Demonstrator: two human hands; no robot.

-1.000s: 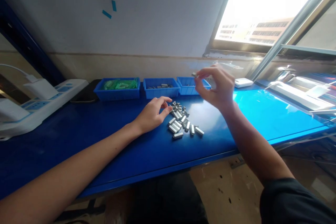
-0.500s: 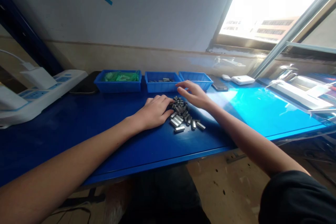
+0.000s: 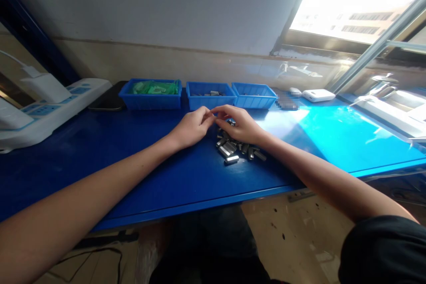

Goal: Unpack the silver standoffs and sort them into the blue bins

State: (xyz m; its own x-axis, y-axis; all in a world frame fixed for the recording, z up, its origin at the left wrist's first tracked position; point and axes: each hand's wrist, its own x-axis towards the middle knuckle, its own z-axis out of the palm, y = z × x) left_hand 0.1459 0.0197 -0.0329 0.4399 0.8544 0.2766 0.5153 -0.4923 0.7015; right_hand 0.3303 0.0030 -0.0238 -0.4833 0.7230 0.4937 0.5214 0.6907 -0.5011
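Note:
My left hand (image 3: 192,128) and my right hand (image 3: 240,123) meet at their fingertips just above the blue table, left of and partly over a pile of short, silvery metal pieces. Each hand is closed in a pinch. Whatever lies between the fingers is too small and hidden to make out. One metal piece (image 3: 232,159) lies at the near edge of the pile, and others stick out beneath my right hand, which covers much of the heap.
Behind the hands stand a blue bin (image 3: 149,101) holding green plastic packets, a blue bin (image 3: 210,102) with metal pieces, and another blue bin (image 3: 254,96). A white power strip (image 3: 63,108) is on the left, with a dark phone (image 3: 108,103) beside it. White boxes (image 3: 318,95) sit at right.
My left hand has lifted off the pile's left side, its fingers now pinched. My right hand has come down and left, closing its fingers against the left fingertips. The view has tilted slightly.

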